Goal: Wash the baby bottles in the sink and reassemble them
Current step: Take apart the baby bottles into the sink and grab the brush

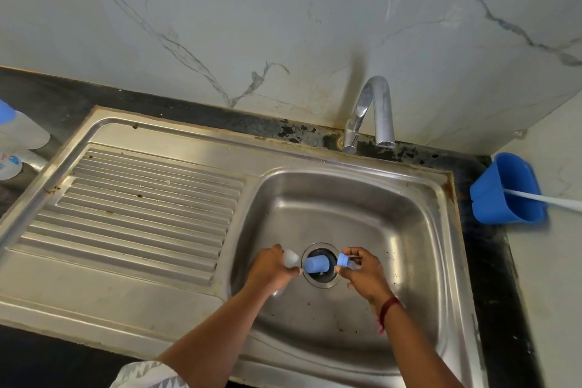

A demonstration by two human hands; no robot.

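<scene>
I have both hands low in the sink basin [409, 230], right over the drain [321, 282]; my left hand [272, 268] is curled around a clear bottle body [290, 258], of which only the rounded end shows past the fingers; my right hand [362, 274] pinches a blue collar [342, 260] between thumb and fingertips, with what may be a clear teat behind it, too small to be sure; between the 2 hands sits a blue cap [315, 264], and I cannot tell whether my left thumb holds it or it rests on the drain; the tap [371, 110] stands at the back rim with no water visibly running

I judge all 3 parts to be light, thin plastic, stiff enough for a firm grip yet easy to flick away; wet and soapy they will likely turn slick, so I would wrap the whole hand around the bottle's barrel rather than trust fingertips; the collar I would take across its outer rim; a teat, if that is what it is, would be soft and fold under pressure, so I would hold it by its base; the cap looks small enough to lodge in the drain, so I would grip its side wall; more bottles [23, 135] wait on the counter at far left, and a blue caddy [504, 195] stands at right
</scene>
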